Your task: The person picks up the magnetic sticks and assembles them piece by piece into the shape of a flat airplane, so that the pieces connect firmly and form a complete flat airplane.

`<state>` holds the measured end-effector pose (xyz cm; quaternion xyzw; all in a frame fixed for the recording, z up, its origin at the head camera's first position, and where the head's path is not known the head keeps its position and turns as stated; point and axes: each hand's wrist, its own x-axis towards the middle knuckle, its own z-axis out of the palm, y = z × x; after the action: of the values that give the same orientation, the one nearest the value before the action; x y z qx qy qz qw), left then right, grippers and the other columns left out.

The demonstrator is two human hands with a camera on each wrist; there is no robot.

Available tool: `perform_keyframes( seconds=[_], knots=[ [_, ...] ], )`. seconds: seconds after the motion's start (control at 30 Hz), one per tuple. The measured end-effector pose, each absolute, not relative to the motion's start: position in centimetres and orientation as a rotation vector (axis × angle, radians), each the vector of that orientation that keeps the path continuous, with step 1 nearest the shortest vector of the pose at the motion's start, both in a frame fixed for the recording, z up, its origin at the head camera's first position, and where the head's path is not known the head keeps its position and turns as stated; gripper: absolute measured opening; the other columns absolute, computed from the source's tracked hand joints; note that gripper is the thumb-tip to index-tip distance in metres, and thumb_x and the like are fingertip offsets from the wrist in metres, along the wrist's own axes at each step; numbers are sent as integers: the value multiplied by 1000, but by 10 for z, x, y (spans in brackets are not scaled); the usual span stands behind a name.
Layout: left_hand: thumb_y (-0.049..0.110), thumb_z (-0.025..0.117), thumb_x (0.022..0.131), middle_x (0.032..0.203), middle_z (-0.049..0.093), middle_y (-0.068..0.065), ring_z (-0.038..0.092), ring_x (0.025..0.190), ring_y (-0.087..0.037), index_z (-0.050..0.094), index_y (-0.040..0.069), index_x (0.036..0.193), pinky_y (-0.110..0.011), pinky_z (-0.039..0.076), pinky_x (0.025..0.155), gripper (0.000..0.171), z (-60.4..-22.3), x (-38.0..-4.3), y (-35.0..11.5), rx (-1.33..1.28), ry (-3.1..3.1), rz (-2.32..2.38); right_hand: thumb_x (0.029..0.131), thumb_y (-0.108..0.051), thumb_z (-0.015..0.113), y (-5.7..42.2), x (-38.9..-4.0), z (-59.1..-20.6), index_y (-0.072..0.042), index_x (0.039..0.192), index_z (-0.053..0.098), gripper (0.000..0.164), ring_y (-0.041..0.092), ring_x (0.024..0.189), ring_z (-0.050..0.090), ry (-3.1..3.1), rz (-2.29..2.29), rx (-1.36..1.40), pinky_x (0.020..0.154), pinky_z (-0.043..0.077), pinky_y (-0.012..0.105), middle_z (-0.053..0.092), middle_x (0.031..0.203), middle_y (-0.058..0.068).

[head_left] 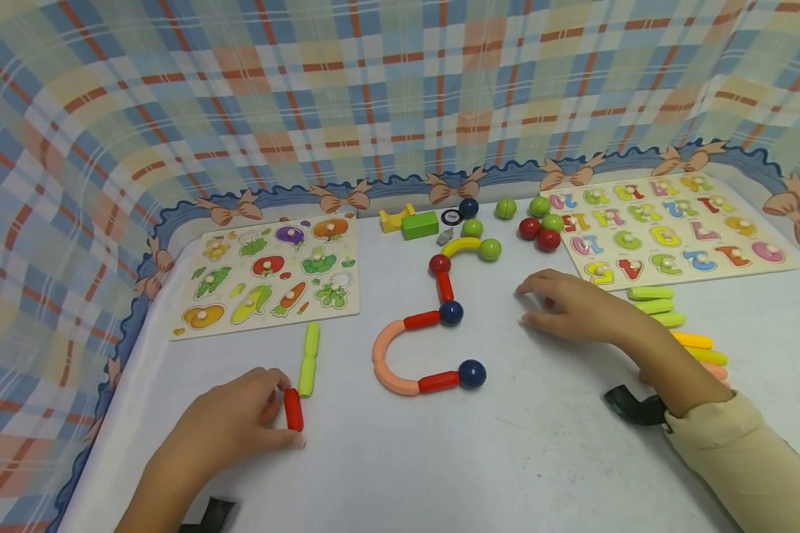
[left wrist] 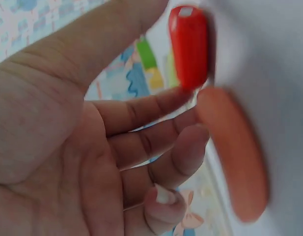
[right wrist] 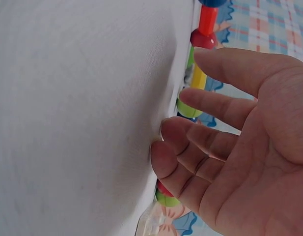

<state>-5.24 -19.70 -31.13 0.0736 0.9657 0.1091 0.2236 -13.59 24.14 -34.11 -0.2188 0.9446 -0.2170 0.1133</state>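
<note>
My left hand [head_left: 230, 414] reaches low over the table at the left. A short red stick [head_left: 293, 410] lies between its spread thumb and forefinger, the forefinger at one end and the thumb near the other. A curved salmon piece [left wrist: 234, 157] lies by the other fingers in the left wrist view, hidden in the head view. Two light-green sticks [head_left: 310, 359] lie end to end just beyond. My right hand [head_left: 573, 307] hovers at the right with loosely bent fingers and holds nothing. Between the hands runs a chain of red sticks [head_left: 438, 381], salmon curves [head_left: 381, 355] and blue balls [head_left: 472, 374].
A vegetable puzzle board [head_left: 273, 270] lies at the left, a number puzzle board [head_left: 670, 229] at the right. Several red and green balls [head_left: 530, 228] and a green block [head_left: 420, 225] sit along the back. Loose sticks [head_left: 653, 306] lie beside my right forearm.
</note>
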Motion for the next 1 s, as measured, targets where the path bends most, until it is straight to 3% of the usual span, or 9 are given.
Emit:
perform_keyframes(
  seconds=[0.2,0.43,0.7,0.8,0.9,1.0],
  knots=[
    [51,77,59,71,47,4,44,63,-12,61,13,97,-28,39,55,57,-314,-50,-185,273,2687,117,82,-29,66,242,-135,-342,-12,117,57,39,20,94,50,2773,-632,-644,78,45,38,51,120,8],
    [59,74,57,68,49,9,45,61,-10,62,19,84,-30,40,56,50,-302,-37,-168,386,2612,148,82,-30,66,242,-135,-342,-12,116,58,39,21,95,50,2783,-614,-634,79,45,39,50,121,10],
    [57,65,71,71,45,8,43,62,-10,61,14,99,-27,41,53,51,-313,-21,-102,862,2548,-73,83,-29,66,243,-135,-342,-11,115,58,38,22,97,50,2786,-613,-635,80,44,40,50,121,10],
    [54,63,76,76,50,4,45,63,-11,58,13,108,-25,42,52,52,-316,-16,-76,997,2563,-192,83,-29,66,244,-135,-342,-11,115,58,38,22,97,49,2788,-617,-634,80,44,40,49,121,10],
    [49,62,80,78,52,4,46,62,-10,54,19,116,-23,42,50,48,-317,-15,-57,1089,2543,-178,82,-29,66,244,-136,-343,-11,115,59,38,23,100,49,2785,-630,-628,82,44,41,49,122,10],
    [45,62,81,72,49,6,45,58,-8,54,28,112,-21,39,48,37,-317,-12,-47,1153,2480,-106,82,-29,66,243,-136,-344,-12,115,59,38,25,105,48,2780,-630,-631,84,43,43,49,122,11]
  ],
)
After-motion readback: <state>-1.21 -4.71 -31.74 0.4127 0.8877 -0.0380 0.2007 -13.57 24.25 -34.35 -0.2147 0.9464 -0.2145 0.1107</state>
